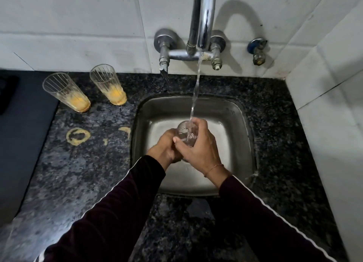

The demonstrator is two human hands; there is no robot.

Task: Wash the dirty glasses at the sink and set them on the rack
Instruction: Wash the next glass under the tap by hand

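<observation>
Over the steel sink [237, 124], both hands met around one clear glass [185, 133]. The right hand [198, 145] wrapped its fingers and thumb round the side of the glass, holding it tilted with its mouth toward the tap [203, 22]. The left hand [167, 147] gripped the lower end of the same glass, its fingers curled beneath and partly hidden by the right hand. A thin stream of water [196, 89] fell from the spout and struck the glass at its rim, beside the right fingertips. A thin band [214, 168] circled the right wrist, just above the dark sleeve [265, 218].

Two more glasses stood upright on the speckled dark worktop [88, 173], left of the sink and near the tiled wall [78, 26]. The left glass [65, 92] and the second glass [108, 85] stood near each other without touching, each ribbed, with orange residue pooled in its bottom. Nearer the person, an orange ring [78, 136] marked the worktop, with a curved smear [125, 130] and a small spot just beside the sink's edge. A dark mat [23, 134] lay along the left side of the worktop. A small valve [258, 51] with a blue collar stuck out of the wall right of the tap.
</observation>
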